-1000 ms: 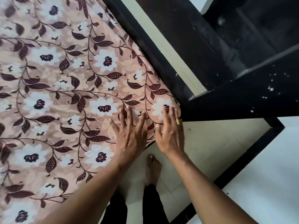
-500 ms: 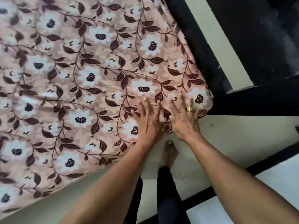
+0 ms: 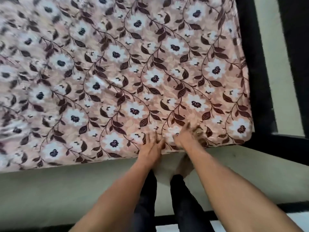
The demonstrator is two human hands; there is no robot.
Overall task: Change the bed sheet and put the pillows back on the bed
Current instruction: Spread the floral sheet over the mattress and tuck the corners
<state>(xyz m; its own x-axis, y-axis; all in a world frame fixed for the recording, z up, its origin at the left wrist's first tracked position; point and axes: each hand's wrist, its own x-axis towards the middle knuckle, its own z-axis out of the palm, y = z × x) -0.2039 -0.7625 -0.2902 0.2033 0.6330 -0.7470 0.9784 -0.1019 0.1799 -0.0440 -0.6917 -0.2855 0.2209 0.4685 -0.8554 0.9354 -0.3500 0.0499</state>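
Both hands blur: we make out the left hand (image 3: 151,148) flat, fingers (image 3: 148,138) straight, on the sheet (image 3: 117,72) at its lower edge, centre-right of frame; the right hand (image 3: 186,138) just beside it looks flat too. The sheet runs off frame at left. Dark trousers (image 3: 145,201) hide some floor (image 3: 66,190) below; a black bar (image 3: 258,81) borders the right.
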